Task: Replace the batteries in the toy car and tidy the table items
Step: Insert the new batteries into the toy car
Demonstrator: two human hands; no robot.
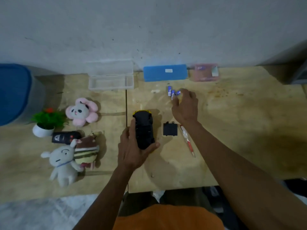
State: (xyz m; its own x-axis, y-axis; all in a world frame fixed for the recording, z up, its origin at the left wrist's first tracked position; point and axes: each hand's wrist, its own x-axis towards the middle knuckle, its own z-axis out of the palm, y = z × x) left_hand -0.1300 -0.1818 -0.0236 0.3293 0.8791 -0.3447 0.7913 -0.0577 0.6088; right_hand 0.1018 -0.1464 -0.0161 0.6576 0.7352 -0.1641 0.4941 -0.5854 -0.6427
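Observation:
The toy car (144,128) lies upside down mid-table, black underside up, yellow body showing at its far end. My left hand (132,150) grips its near end, thumb on the right side. To its right lies the black battery cover (170,129), and beside that a red-handled screwdriver (188,141). Farther back, three blue batteries (172,92) lie together on the wood. My right hand (186,105) reaches over them, its fingertips on the rightmost battery; whether it pinches that one is unclear.
A clear open box (111,78), a blue case (165,73) and a pink box (205,72) line the wall. At left are a potted plant (45,123), a black remote (65,137) and three plush toys (81,112). A blue-lidded bin (13,92) stands far left.

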